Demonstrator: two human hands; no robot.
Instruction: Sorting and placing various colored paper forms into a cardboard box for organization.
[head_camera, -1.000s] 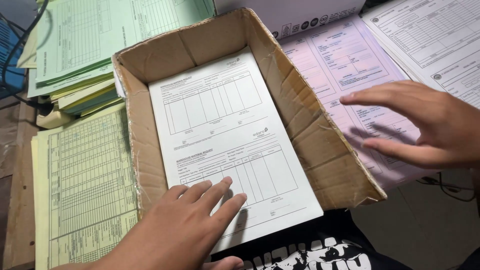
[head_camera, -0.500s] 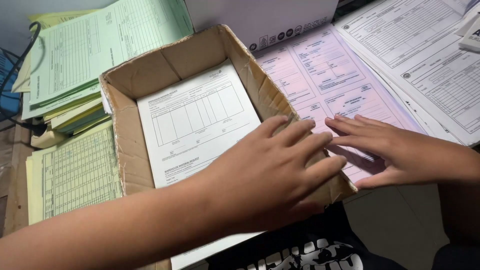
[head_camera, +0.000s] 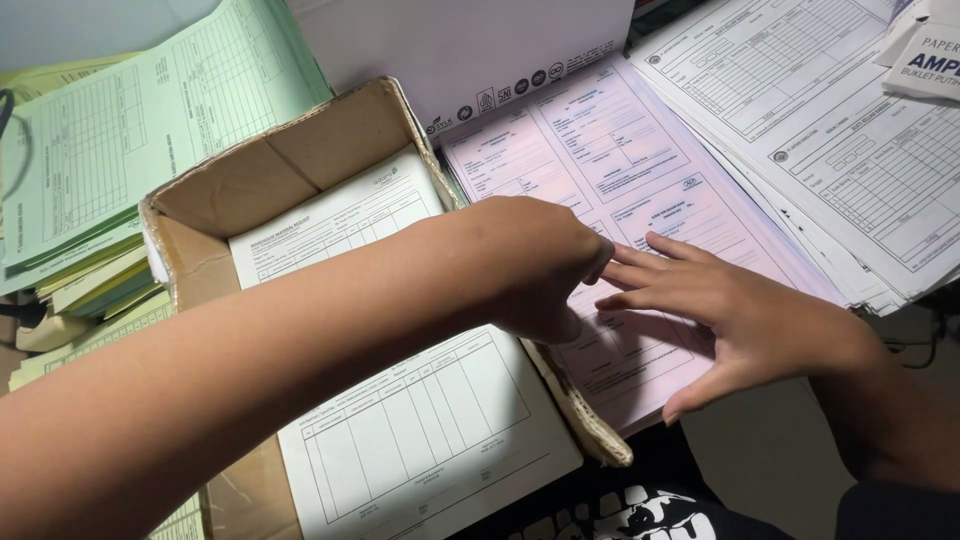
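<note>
My left hand (head_camera: 530, 265) reaches across the cardboard box (head_camera: 300, 165) to the left edge of a stack of pink forms (head_camera: 590, 150). Its fingers curl down onto the stack and are hidden under the hand, so I cannot see whether they grip a sheet. My right hand (head_camera: 725, 315) lies flat on the pink forms with its fingers spread, fingertips touching my left hand. Inside the box lies a stack of white printed forms (head_camera: 400, 430), partly covered by my left forearm.
Stacks of green forms (head_camera: 120, 150) lie left of the box, with yellowish ones beneath. White forms (head_camera: 840, 140) are spread at the right. A white carton (head_camera: 470, 50) stands behind the box. A dark patterned cloth (head_camera: 640, 510) shows at the bottom edge.
My left hand left the white forms in the box and swung right across it to the pink stack. My right hand lowered flat onto the pink forms.
</note>
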